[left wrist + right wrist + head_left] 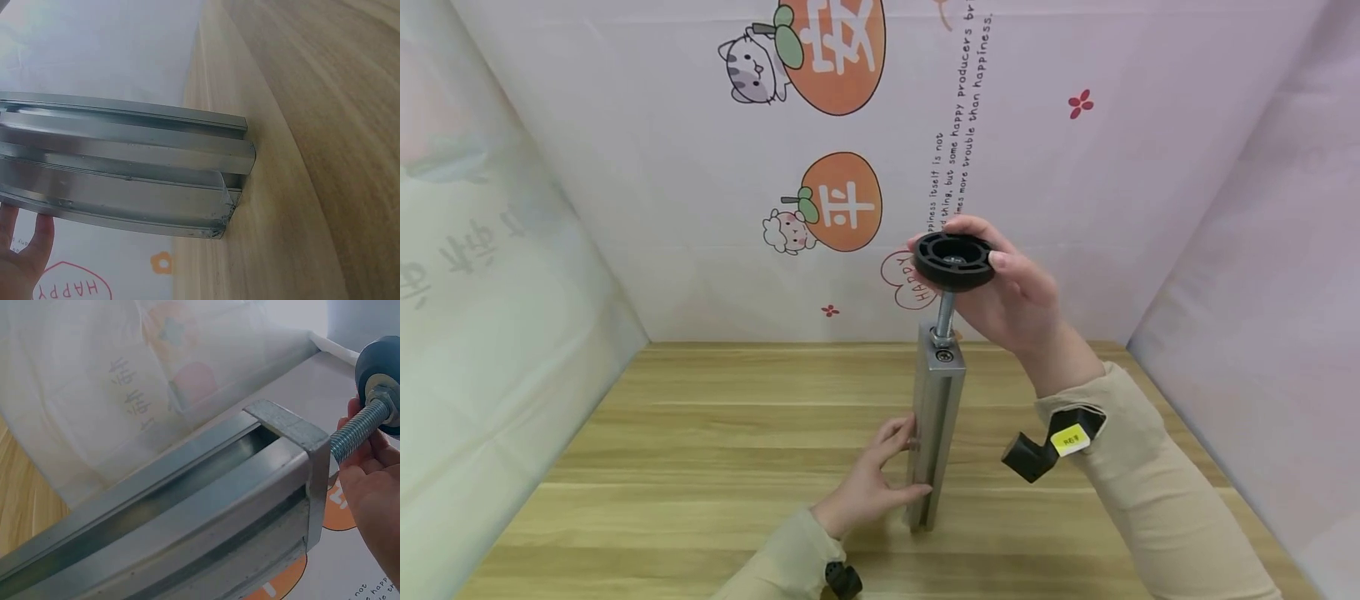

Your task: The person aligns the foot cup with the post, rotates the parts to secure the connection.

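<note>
A grey aluminium profile (936,433) with slotted sides stands nearly upright on the wooden table. Low on it, my left hand (868,487) grips it, thumb on the near side and fingers round the far side. A metal plate (294,425) caps its upper end. From this cap a threaded rod (362,428) rises to a round black levelling foot (955,260), with a nut (379,397) below the disc. My right hand (1018,300) holds the foot by its rim, thumb at the right and fingers behind. The profile's lower end (234,181) meets the table in the left wrist view.
The wooden table (700,433) spreads around the profile. A printed white cloth (1000,167) hangs behind it, with cloth walls at the left (497,250) and right (1262,250). Black wrist cameras sit on both sleeves.
</note>
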{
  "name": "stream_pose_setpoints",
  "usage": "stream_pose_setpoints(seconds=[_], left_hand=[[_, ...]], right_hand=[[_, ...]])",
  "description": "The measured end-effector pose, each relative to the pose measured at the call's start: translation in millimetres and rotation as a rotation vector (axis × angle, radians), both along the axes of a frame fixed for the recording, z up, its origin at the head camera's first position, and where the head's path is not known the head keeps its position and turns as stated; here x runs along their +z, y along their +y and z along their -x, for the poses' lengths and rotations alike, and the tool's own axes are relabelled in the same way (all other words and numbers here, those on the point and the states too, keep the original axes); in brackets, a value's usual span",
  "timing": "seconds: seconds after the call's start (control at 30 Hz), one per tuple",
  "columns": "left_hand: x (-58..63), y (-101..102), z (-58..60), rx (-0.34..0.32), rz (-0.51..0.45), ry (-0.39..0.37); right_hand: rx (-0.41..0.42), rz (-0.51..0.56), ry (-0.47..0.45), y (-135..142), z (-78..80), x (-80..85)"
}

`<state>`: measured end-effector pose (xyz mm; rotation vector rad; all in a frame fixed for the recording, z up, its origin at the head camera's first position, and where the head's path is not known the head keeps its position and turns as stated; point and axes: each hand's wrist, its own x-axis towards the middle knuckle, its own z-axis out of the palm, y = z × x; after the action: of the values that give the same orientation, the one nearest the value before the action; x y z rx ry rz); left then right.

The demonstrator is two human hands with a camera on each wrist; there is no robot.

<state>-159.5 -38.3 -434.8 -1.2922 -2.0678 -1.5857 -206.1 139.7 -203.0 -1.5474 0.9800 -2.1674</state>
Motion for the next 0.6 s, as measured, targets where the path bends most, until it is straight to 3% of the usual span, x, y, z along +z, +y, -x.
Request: stream_pose_setpoints(seconds=[0.13, 0.37, 0.6], left_hand=[[0.6, 0, -0.2, 0.012, 0.006, 0.008], [1.2, 0, -1.5, 0.02, 0.039, -0.003], [1.5, -1, -2.0, 0.01, 0.032, -0.009]], right_hand=[[-0.078, -0.02, 0.067, 2, 0.3, 1.3], [-0.229, -0.053, 0.049, 4, -6.1, 3.6], [-0.558, -0.139, 0.003, 1, -18.9, 5.9]])
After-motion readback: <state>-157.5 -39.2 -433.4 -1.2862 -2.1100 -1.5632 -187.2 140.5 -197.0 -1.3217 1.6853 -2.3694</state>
